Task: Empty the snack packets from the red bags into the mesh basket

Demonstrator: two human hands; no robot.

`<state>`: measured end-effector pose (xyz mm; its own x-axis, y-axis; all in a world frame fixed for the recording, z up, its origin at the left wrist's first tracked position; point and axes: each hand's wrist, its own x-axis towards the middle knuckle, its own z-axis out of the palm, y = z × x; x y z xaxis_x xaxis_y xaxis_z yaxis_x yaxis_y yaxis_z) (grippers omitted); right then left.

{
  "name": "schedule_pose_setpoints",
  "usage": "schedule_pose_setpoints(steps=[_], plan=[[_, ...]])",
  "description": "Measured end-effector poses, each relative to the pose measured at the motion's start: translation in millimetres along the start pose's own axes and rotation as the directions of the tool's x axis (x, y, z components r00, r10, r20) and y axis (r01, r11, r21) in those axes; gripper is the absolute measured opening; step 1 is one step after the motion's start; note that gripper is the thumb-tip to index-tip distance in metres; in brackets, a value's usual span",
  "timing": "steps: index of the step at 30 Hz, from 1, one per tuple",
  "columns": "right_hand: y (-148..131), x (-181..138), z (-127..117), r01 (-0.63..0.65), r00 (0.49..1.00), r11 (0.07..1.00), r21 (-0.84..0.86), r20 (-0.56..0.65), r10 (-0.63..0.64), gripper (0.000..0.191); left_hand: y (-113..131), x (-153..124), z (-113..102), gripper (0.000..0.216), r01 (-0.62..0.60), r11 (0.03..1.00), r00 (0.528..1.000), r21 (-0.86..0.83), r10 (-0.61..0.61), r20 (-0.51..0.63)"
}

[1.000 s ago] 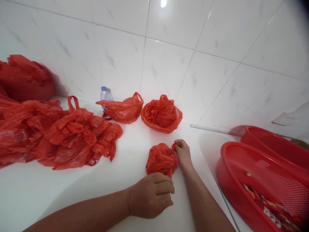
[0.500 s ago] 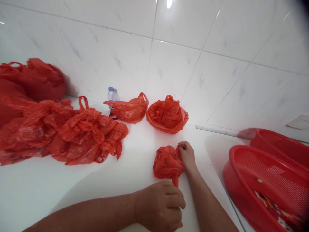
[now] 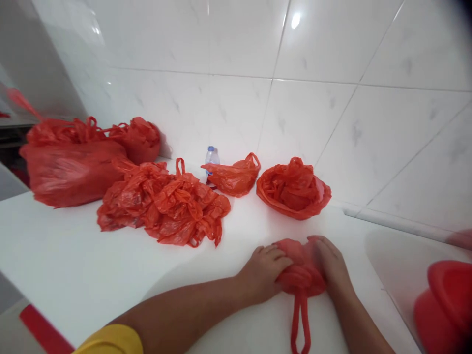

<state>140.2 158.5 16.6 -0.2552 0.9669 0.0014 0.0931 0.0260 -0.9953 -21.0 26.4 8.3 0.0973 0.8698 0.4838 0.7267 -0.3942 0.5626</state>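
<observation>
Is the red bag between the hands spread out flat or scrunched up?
Scrunched up. The small red bag is a tight wad between the left hand and right hand, handles trailing out.

kitchen-like room: white tiled wall (image 3: 332, 59), white counter (image 3: 92, 265).

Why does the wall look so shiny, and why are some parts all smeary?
In the head view, a lamp glares off the glossy wall tiles; the right hand and the red bag it presses with the left hand look blurred; the red basket at the edge is smeared; the top right corner goes dark.
</observation>
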Motion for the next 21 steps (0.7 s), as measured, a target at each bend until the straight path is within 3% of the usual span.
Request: schedule_pose_setpoints(steps=[2, 4, 7, 10, 15, 18, 21], plan=[[-5, -3, -1, 0.048, 0.999, 0.998, -0.032, 0.002, -0.048, 0.023, -1, 2, -4, 0.013, 0.074, 0.99, 0.995, -0.119, -0.081, -0.051], [-8, -4, -1, 0.08, 0.996, 0.993, -0.083, 0.038, -0.077, 0.025, 0, 6, -15, 0.014, 0.169, 0.959, 0.972, -0.228, -0.201, -0.125], [-8, -3, -3, 0.062, 0.996, 0.994, -0.095, 0.072, -0.056, 0.032, 4, 16, -43, 0.008, 0.257, 0.821, 0.886, -0.51, -0.411, -0.215], [-5, 1, -3, 0.041, 0.999, 0.993, -0.11, 0.035, -0.037, 0.041, 7, 26, -79, 0.013, 0.193, 0.735, 0.796, -0.65, -0.505, -0.334], [-7, -1, 1, -0.005, 1.0, 0.955, -0.296, 0.013, 0.009, 0.04, -9, 34, -138, 0.019, -0.007, 0.824, 0.637, -0.567, -0.434, -0.637], [-9, -2, 2, -0.001, 1.0, 0.946, -0.325, 0.018, 0.007, 0.039, -29, 34, -178, 0.022, -0.049, 0.927, 0.46, -0.373, -0.311, -0.832], [-9, -2, 3, 0.008, 1.0, 0.946, -0.323, 0.018, -0.002, 0.039, -46, 30, -223, 0.019, -0.049, 0.968, 0.307, -0.248, -0.222, -0.925]])
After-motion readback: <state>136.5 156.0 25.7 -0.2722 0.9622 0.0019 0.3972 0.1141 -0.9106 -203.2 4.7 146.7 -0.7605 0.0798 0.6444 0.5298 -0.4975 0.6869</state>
